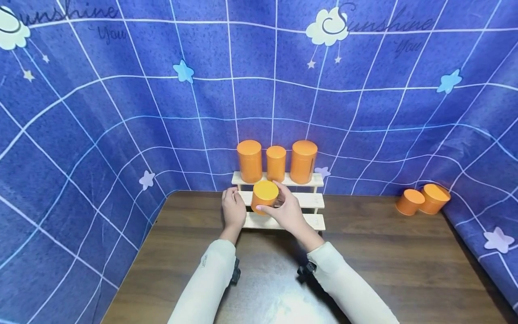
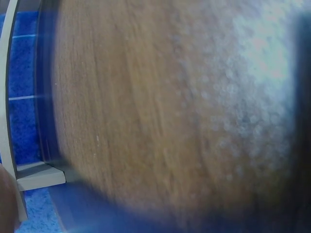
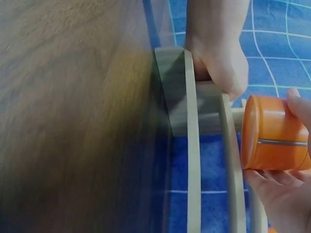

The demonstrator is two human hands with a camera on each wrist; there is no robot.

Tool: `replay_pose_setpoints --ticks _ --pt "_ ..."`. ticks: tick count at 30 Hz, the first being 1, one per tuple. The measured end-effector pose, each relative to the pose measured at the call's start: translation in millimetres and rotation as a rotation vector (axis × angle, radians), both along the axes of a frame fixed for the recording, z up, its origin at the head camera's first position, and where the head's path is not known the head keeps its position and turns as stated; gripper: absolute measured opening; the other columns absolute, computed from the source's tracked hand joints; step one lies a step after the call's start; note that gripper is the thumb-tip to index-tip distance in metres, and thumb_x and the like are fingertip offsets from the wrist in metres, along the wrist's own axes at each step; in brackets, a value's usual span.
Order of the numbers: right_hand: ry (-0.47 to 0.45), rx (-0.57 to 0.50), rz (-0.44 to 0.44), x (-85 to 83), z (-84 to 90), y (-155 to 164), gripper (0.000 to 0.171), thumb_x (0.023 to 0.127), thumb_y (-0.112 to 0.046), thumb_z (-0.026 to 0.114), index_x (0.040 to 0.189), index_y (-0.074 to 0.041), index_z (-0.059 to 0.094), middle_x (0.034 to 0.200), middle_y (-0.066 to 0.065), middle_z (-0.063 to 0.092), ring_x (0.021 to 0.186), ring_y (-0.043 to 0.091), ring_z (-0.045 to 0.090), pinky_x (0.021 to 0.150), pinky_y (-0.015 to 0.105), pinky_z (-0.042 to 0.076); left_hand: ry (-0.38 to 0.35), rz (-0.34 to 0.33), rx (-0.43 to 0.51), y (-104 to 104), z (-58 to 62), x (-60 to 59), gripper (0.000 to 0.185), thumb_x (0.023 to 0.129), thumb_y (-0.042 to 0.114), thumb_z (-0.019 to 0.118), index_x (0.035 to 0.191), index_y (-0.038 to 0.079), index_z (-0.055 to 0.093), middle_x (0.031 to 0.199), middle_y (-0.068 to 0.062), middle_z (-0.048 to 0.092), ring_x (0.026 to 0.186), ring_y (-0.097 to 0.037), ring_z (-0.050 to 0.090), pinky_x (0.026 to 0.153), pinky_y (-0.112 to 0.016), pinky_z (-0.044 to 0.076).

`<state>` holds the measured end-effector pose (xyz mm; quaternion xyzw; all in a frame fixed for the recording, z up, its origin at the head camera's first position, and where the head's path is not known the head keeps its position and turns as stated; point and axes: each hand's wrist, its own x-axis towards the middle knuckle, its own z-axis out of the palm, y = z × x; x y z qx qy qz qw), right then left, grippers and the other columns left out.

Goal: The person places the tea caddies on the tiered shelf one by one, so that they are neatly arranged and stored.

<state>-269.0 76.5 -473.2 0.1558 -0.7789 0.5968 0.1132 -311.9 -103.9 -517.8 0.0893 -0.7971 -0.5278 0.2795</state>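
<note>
From the head camera, your right hand (image 1: 288,211) wraps its fingers and thumb around an orange canister (image 1: 265,196), holding it just above the middle step of the wooden tiered rack (image 1: 307,200). Your left hand (image 1: 233,210) sits just beside the canister on its left, fingers curled over the rack's left end. Beyond your hands, three more orange canisters (image 1: 276,163) stand upright on the top step. Two others (image 1: 422,199) lie tipped well off to your right against the blue cloth backdrop (image 1: 121,112). The held canister tilts, its lid turned up toward you.

The left wrist camera shows mostly blurred brown table (image 2: 160,116) and a corner of the rack (image 2: 41,175); your grip cannot be told from here.

In the right wrist view, the canister (image 3: 272,141) lies in your right palm (image 3: 282,194), its long axis crossing the rack's slats (image 3: 192,145), with your left hand (image 3: 218,48) clamped on the rack's end just beside it.
</note>
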Motion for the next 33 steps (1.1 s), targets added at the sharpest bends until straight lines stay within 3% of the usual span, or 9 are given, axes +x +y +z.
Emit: replay_pose_setpoints --ticks 8,16,28,33 --pt "-0.027 -0.072 0.014 -1.8 -11.6 -12 0.079 0.065 -0.033 0.093 0.129 -0.016 0.051 0.124 0.002 0.071 0.112 0.020 0.069 0.092 0.033 0.058 0.000 -0.022 0.019 2 -7.8 0.9 0.022 0.103 0.012 0.045 0.111 0.002 0.063 0.115 -0.014 0.058 0.114 -0.030 0.057 0.102 -0.044 0.045" --pt "-0.011 -0.095 0.058 -6.2 -18.3 -19 0.070 0.071 -0.027 0.089 0.129 -0.014 0.053 0.132 0.006 0.066 0.124 0.021 0.063 0.102 0.036 0.052 0.031 -0.024 0.092 1 -12.4 0.3 0.027 0.100 0.007 0.041 0.108 0.002 0.066 0.115 -0.015 0.062 0.116 -0.029 0.057 0.104 -0.044 0.044" --pt "-0.004 -0.068 0.193 -11.5 -12.0 -18 0.065 0.081 -0.008 0.079 0.136 -0.007 0.046 0.141 0.013 0.060 0.135 0.024 0.054 0.112 0.039 0.043 0.055 -0.030 0.133 -7 -7.1 -3.5 0.030 0.098 0.002 0.039 0.107 0.000 0.067 0.115 -0.018 0.064 0.118 -0.031 0.057 0.106 -0.043 0.042" --pt "-0.046 -0.040 0.172 -15.0 -8.8 -18 0.064 0.079 -0.007 0.081 0.134 -0.007 0.048 0.141 0.012 0.059 0.135 0.023 0.054 0.110 0.035 0.045 0.026 -0.055 0.156 -7 -2.2 -2.4 0.025 0.095 0.001 0.046 0.109 0.001 0.066 0.118 -0.016 0.062 0.119 -0.028 0.056 0.106 -0.042 0.042"
